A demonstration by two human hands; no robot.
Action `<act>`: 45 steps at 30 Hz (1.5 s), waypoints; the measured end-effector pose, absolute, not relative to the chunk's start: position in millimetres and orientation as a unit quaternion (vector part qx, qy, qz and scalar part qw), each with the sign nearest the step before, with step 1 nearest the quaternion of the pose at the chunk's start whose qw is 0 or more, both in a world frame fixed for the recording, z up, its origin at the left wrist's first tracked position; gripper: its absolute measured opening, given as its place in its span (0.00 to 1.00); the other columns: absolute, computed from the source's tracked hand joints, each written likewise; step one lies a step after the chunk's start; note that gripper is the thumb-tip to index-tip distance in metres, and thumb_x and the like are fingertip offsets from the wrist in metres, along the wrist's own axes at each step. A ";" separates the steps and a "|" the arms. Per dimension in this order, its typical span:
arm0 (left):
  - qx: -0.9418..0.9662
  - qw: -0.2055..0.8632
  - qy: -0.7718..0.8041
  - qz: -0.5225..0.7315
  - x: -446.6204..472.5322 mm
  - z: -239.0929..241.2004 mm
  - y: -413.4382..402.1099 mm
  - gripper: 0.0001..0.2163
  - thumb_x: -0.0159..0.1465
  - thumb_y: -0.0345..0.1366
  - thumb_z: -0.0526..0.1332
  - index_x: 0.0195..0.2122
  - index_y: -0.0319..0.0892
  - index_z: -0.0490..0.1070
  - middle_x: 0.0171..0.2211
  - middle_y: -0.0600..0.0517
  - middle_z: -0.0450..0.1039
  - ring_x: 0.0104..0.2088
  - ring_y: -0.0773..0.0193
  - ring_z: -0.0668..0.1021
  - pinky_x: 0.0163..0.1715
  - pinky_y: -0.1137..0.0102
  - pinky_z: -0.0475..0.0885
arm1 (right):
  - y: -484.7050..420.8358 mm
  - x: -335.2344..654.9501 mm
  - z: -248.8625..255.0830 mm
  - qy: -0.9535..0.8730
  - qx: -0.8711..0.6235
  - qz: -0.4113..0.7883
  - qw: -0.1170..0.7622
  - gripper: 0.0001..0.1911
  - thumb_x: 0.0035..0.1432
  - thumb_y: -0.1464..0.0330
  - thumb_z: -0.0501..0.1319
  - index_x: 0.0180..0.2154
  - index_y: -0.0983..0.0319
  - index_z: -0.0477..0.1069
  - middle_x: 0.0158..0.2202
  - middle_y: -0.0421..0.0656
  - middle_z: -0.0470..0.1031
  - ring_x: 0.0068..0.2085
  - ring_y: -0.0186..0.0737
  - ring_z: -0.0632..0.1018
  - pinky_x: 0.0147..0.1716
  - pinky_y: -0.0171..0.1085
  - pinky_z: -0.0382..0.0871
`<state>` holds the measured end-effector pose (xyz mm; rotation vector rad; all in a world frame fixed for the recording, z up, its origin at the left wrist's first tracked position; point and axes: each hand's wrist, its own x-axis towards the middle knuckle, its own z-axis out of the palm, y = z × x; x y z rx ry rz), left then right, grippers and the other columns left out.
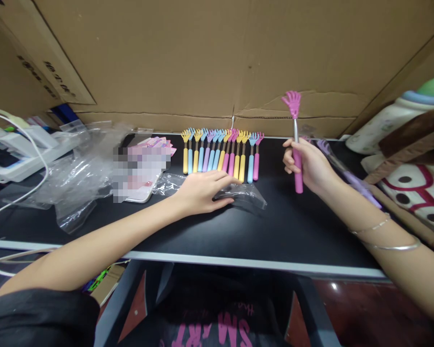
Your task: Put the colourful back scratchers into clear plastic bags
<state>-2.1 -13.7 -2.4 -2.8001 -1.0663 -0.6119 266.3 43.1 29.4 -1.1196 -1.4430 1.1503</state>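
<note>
My right hand (pixel 313 164) is closed around the handle of a pink back scratcher (pixel 298 178), held upright with its hand-shaped head at the top and a short stretch of metal rod showing. My left hand (pixel 206 193) lies over a clear plastic bag (pixel 251 193), thumb and fingers apart, just in front of a row of several back scratchers (pixel 211 156). These are yellow, blue, purple and pink, side by side with heads toward the cardboard. Under my right forearm, partly hidden, lies a purple back scratcher (pixel 361 185).
Clear plastic bags (pixel 75 168) are heaped at the left, next to a phone (pixel 142 193) with pink papers on it. A white power strip (pixel 25 149) with cables is farther left. Cardboard (pixel 202 62) walls the back of the black table (pixel 260 236). At right are a bottle (pixel 379 120) and a patterned bag (pixel 419 188).
</note>
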 end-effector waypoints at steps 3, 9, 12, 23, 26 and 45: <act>-0.915 0.041 -0.349 -0.199 -2.7 -2.0 -13.6 0.16 0.65 0.46 0.56 0.52 0.49 0.66 0.44 0.55 0.74 0.43 0.67 0.76 0.28 0.75 0.64 | 40.4 266.9 30.9 -0.592 -0.438 0.501 0.455 0.11 0.64 0.60 0.49 0.31 0.58 0.60 0.18 0.32 0.53 0.16 0.29 0.51 0.20 0.33 0.51; -0.916 0.038 -0.345 -0.199 -4.1 -0.9 -12.8 0.15 0.65 0.46 0.56 0.51 0.50 0.67 0.45 0.54 0.74 0.43 0.67 0.76 0.31 0.75 0.65 | 36.1 267.7 37.5 -0.643 -0.418 0.474 0.434 0.07 0.62 0.61 0.53 0.36 0.58 0.63 0.20 0.33 0.60 0.16 0.29 0.54 0.19 0.33 0.48; -0.918 0.040 -0.342 -0.196 -4.1 -1.3 -12.1 0.15 0.65 0.46 0.56 0.51 0.50 0.67 0.45 0.54 0.74 0.42 0.67 0.76 0.31 0.76 0.66 | 36.7 269.4 39.5 -0.689 -0.431 0.423 0.402 0.10 0.61 0.58 0.52 0.40 0.56 0.62 0.21 0.33 0.59 0.16 0.30 0.54 0.18 0.33 0.50; -0.911 0.061 -0.359 -0.191 -5.4 1.1 -11.9 0.16 0.63 0.48 0.57 0.51 0.52 0.67 0.45 0.56 0.73 0.42 0.66 0.76 0.30 0.74 0.65 | 44.2 294.6 47.4 -0.763 -0.442 0.397 0.254 0.15 0.60 0.55 0.57 0.36 0.60 0.63 0.21 0.34 0.61 0.19 0.29 0.62 0.20 0.32 0.53; -0.910 0.064 -0.359 -0.200 -6.1 2.3 -11.5 0.16 0.63 0.49 0.58 0.50 0.52 0.67 0.44 0.57 0.74 0.42 0.67 0.76 0.31 0.74 0.65 | 44.6 299.2 47.1 -0.771 -0.434 0.439 0.154 0.14 0.61 0.55 0.56 0.38 0.60 0.61 0.20 0.33 0.62 0.18 0.28 0.62 0.19 0.31 0.55; -0.890 0.043 -0.392 -0.230 -7.6 5.1 -9.0 0.17 0.61 0.48 0.61 0.47 0.47 0.66 0.44 0.55 0.75 0.42 0.66 0.78 0.30 0.76 0.65 | 41.8 295.4 37.9 -0.747 -0.369 0.542 -0.111 0.17 0.58 0.54 0.58 0.36 0.61 0.61 0.24 0.38 0.74 0.22 0.38 0.78 0.24 0.34 0.67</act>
